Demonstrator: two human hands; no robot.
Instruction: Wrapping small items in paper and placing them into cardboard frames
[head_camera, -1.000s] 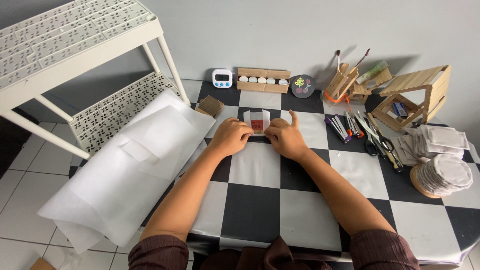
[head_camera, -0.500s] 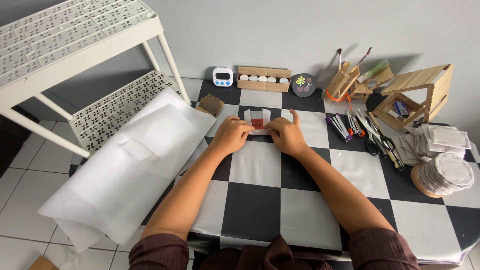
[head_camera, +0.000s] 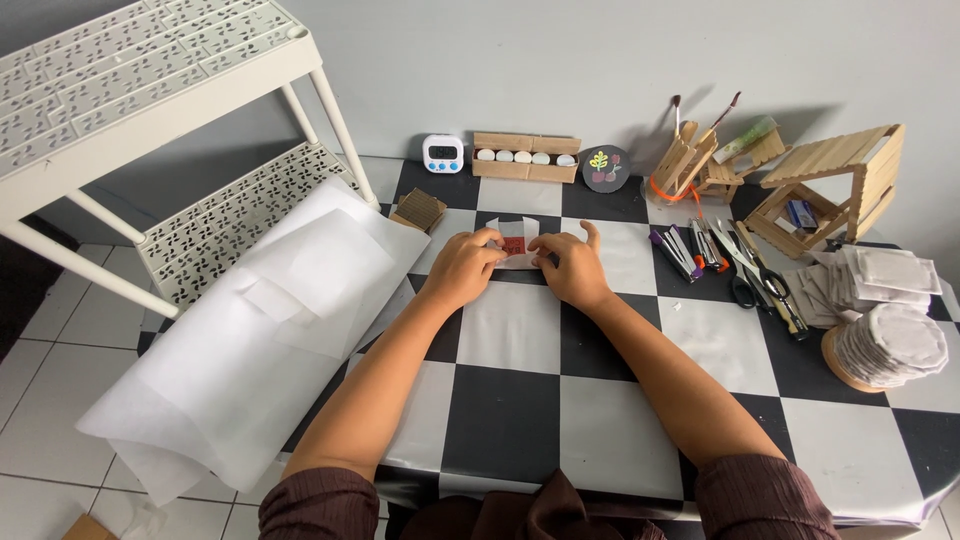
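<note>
1. Small white paper piece (head_camera: 516, 247) w/ a red patch lies flat on the checkered surface (head_camera: 520, 400), at the far-centre part, right between the two hands.
2. Left hand (head_camera: 463, 266) sits on the paper's left edge, fingers curled, tips pressing/pinching that edge; thumb side toward the red patch.
3. Right hand (head_camera: 572, 268) covers the paper's right edge, fingertips down on it, thumb stuck up & away. Both hands are close together, almost meeting over the paper; neither lifts it.
4. Just left of the paper, near the left hand: a small brown corrugated cardboard block (head_camera: 420, 209).
5. Behind the paper, by the wall: white digital timer (head_camera: 442, 153), cardboard tray w/ white ovals (head_camera: 526, 157), round dark disc w/ painted plant (head_camera: 605, 168).
6. Right of the right hand: markers & scissors (head_camera: 720, 255) laid out, a stick holder w/ brushes (head_camera: 685, 160), a wooden-stick house (head_camera: 835, 185), stacks of white pads (head_camera: 885, 310).
7. Left side: big white paper sheets (head_camera: 250, 340) draped off the surface edge; white perforated rack (head_camera: 150, 90) beyond.
</note>
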